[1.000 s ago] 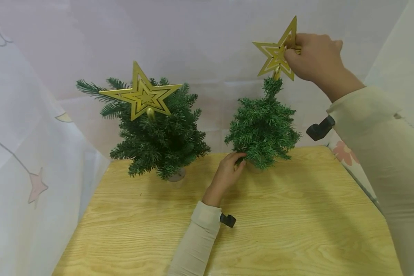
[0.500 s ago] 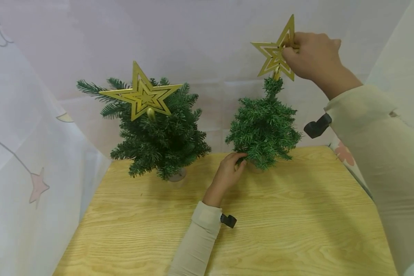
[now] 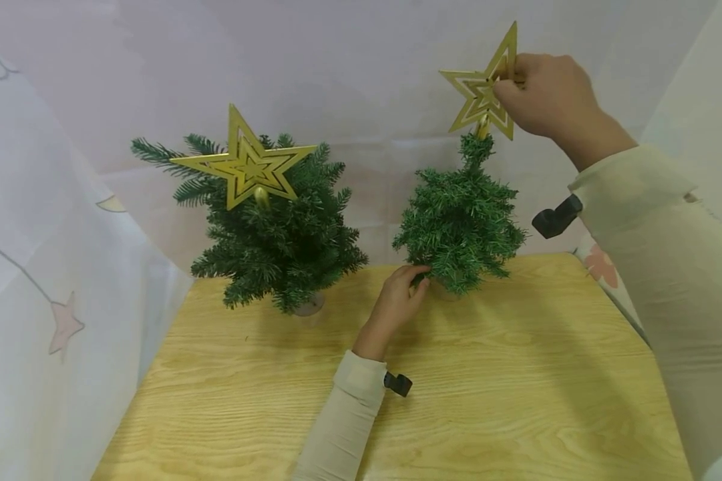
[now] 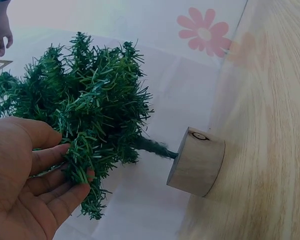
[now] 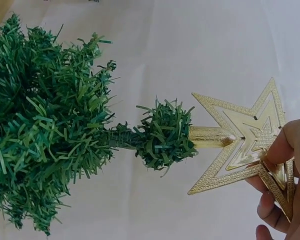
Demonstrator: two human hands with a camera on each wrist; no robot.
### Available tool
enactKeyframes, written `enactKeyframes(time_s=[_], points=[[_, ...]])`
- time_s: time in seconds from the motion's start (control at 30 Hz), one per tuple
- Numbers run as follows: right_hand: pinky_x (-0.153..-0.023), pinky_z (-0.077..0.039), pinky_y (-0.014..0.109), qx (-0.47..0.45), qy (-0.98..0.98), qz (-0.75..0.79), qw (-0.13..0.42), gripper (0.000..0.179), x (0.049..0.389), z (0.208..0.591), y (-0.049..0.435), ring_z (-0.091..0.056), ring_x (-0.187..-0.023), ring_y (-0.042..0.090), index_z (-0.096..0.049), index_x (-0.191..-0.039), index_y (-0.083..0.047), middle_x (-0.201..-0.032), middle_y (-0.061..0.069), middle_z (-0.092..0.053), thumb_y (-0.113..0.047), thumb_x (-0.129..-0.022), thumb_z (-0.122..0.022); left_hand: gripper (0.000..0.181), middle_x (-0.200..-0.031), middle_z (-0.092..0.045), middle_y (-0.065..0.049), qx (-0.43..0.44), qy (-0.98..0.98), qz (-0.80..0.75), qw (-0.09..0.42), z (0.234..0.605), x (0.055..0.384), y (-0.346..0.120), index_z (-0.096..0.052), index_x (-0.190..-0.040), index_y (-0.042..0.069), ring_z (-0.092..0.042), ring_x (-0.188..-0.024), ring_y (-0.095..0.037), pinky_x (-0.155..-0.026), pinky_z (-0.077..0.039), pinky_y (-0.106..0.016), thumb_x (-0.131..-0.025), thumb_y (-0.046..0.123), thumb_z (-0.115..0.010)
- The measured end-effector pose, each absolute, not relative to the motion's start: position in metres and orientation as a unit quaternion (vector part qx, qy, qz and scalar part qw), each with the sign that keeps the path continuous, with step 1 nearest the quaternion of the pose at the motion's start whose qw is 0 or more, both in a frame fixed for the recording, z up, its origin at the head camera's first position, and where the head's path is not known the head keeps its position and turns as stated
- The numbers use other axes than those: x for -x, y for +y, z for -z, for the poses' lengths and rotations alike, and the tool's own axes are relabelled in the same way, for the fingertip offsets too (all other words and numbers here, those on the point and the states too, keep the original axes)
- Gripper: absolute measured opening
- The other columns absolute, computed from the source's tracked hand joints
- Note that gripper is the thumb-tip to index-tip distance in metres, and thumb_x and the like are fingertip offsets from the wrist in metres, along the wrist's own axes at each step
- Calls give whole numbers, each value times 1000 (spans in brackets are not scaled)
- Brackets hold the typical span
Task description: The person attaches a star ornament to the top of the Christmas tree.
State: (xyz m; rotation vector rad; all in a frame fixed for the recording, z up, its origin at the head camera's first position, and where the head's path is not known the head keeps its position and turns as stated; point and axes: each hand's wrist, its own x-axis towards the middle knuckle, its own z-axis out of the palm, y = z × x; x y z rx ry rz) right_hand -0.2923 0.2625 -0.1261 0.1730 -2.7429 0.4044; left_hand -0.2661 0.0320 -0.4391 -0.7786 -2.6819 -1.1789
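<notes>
A small green tree stands on the wooden table at the back right, on a round wooden base. A gold star sits on its tip, its gold stem against the top tuft. My right hand pinches the star's right side between thumb and fingers. My left hand holds the tree's lowest branches with curled fingers. A bigger green tree with its own gold star stands to the left.
White cloth hangs close on the left and behind the trees. A flower-print cloth lies off the table's right edge. Light wood tabletop stretches in front of both trees.
My right hand and the star have shifted very slightly upward at the tree tip. My left hand stays on the low branches.
</notes>
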Motion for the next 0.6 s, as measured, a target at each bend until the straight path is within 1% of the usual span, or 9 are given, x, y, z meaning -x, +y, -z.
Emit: enactKeyframes(time_s=[0.1, 0.27, 0.33, 0.43, 0.53, 0.6], points=[[-66, -34, 42, -68, -970, -146, 183, 55, 291, 129, 265, -45, -76, 34, -50, -141, -4, -132, 23, -56, -31, -98, -28, 42, -142, -49, -3, 257, -883, 389, 51, 441, 266, 31, -53, -140, 20, -50, -126, -19, -92, -51, -36, -104, 38, -46], [-60, -34, 42, -78, -969, -139, 191, 55, 290, 130, 267, -43, -68, 33, -48, -142, -4, -132, 24, -56, -30, -98, -29, 41, -142, -49, -3, 250, -884, 392, 49, 442, 267, 30, -53, -141, 22, -49, -127, -19, -92, -51, -35, -104, 39, -46], [-59, -34, 43, -80, -966, -140, 202, 54, 290, 130, 267, -47, -72, 35, -49, -142, -4, -135, 23, -54, -30, -98, -32, 41, -142, -49, -1, 247, -884, 393, 50, 442, 267, 29, -53, -140, 24, -49, -127, -18, -92, -51, -35, -104, 40, -45], [-59, -36, 44, -82, -957, -153, 233, 50, 288, 133, 269, -54, -84, 40, -52, -138, -3, -135, 22, -55, -28, -98, -36, 41, -142, -49, -1, 249, -883, 395, 50, 442, 268, 30, -53, -140, 24, -49, -126, -18, -92, -51, -35, -103, 41, -45], [-68, -42, 47, -89, -943, -175, 269, 47, 287, 138, 271, -58, -97, 41, -56, -134, 0, -130, 22, -58, -25, -98, -40, 42, -142, -49, 0, 253, -883, 393, 49, 442, 269, 30, -53, -141, 23, -50, -126, -17, -92, -51, -34, -104, 41, -45], [-79, -46, 50, -97, -933, -190, 290, 45, 288, 142, 272, -59, -103, 41, -57, -133, 1, -128, 22, -60, -24, -98, -42, 41, -141, -49, -1, 253, -883, 392, 49, 442, 270, 31, -53, -141, 23, -50, -125, -17, -92, -51, -33, -104, 40, -45]])
